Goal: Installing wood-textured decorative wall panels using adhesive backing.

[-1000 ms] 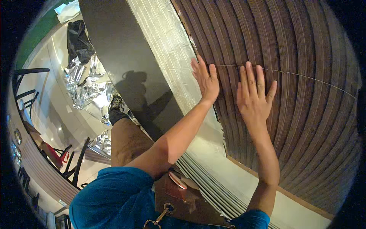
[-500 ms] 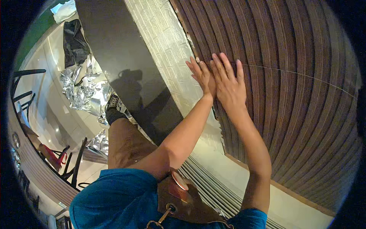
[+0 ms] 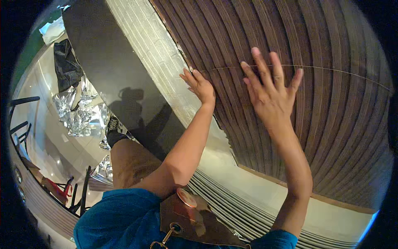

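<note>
A dark brown ribbed panel (image 3: 331, 108) fills the right side, crossed by a thin pale line (image 3: 327, 67). My left hand (image 3: 202, 88) rests at the panel's left edge, beside a pale brick-patterned strip (image 3: 143, 43). Its fingers are stretched out and it grips nothing. Further right, my right hand (image 3: 271, 93) is spread over the ribs just below the line, its longest fingertips reaching across it. Both hands are apart from each other. Whether either palm presses fully on the surface I cannot tell.
A long dark board (image 3: 103, 54) runs left of the pale strip. Crumpled silver foil (image 3: 85, 118) and a black bag-like bundle (image 3: 66, 66) lie on the tiled floor by my shoe (image 3: 112, 124). Black chair legs (image 3: 83, 191) stand at far left. Pale ribbed panelling (image 3: 232, 203) lies below.
My hands, side by side before, have moved apart. The right one has slid rightward across the ribs with its fingers spread wider; the left stays by the panel's edge. The whole view has shifted slightly.
</note>
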The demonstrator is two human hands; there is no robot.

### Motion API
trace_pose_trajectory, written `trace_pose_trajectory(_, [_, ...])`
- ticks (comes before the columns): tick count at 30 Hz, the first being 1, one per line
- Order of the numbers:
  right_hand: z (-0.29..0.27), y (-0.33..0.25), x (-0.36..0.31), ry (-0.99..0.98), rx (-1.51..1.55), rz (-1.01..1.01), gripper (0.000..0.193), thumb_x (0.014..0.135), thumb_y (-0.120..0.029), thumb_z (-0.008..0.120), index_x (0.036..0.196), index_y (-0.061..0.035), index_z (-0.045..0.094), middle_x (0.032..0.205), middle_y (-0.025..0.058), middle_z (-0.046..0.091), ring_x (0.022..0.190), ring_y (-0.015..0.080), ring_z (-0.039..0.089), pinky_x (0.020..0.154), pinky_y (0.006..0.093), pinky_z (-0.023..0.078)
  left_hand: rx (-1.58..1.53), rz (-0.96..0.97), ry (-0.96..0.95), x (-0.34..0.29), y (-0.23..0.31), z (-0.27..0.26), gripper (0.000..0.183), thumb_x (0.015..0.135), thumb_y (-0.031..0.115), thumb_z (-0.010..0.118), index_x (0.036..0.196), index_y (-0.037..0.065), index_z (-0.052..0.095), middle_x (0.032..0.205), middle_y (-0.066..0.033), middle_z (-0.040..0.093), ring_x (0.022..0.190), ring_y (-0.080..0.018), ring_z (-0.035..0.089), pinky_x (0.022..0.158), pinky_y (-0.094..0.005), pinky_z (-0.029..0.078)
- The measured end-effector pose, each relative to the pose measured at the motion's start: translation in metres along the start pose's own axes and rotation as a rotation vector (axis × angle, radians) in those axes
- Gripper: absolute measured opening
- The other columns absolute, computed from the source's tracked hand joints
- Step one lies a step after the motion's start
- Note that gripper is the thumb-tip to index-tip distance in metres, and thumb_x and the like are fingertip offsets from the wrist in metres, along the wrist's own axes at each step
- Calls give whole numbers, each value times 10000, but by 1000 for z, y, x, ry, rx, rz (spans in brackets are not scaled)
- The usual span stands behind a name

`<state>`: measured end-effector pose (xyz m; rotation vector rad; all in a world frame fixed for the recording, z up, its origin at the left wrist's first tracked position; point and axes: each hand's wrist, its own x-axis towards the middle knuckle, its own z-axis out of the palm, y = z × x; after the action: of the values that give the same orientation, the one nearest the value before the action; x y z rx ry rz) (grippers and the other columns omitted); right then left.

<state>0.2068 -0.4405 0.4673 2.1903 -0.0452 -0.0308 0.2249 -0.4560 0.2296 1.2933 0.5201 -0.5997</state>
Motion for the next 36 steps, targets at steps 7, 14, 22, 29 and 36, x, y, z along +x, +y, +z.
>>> trace_pose_trajectory(7, [-24, 23, -4, 108, -43, 60, 309, 892, -412, 616, 1197, -389, 650, 1519, -45, 380, 1436, 237, 278, 1148, 619, -40, 68, -24, -2, -3, 12, -6, 686, 1012, 539, 180, 1533, 96, 129, 1598, -170, 20, 1480, -326, 10, 1171, -556, 24])
trace_pose_trajectory(14, [-29, 31, -11, 167, -50, 94, 351, 877, -393, 641, 1225, -349, 645, 1529, 15, 367, 1443, 263, 268, 1145, 622, -17, 81, -59, 3, -6, 24, -11, 634, 1023, 481, 227, 1523, 93, 175, 1593, -190, 32, 1475, -348, 42, 1154, -584, 84])
trace_pose_trajectory(22, [-26, 20, -16, 166, -95, 181, 461, 871, -407, 653, 1313, -303, 577, 1521, 26, 375, 1428, 270, 295, 1151, 617, 35, 80, -250, -27, -6, 37, -5, 573, 1037, 384, 212, 1506, 57, 177, 1583, -206, 53, 1462, -369, 99, 1161, -555, 137])
trace_pose_trajectory(29, [-36, 15, -48, 177, 216, 215, 556, 867, -385, 651, 1374, -199, 520, 1518, 101, 358, 1405, 335, 309, 1130, 605, 193, 245, 430, 84, -25, 58, -18, 516, 985, 111, 401, 1457, -10, 230, 1552, -263, 135, 1430, -412, 190, 1149, -561, 176])
trace_pose_trajectory(36, [-63, -29, -196, 385, 489, 855, 694, 828, -219, 720, 1432, -86, 406, 1519, 293, 230, 1410, 485, 203, 1131, 560, 218, -61, 962, -143, -86, 140, 13, 513, 1021, 145, 358, 1474, -19, 181, 1561, -276, 61, 1456, -417, 68, 1171, -533, 97])
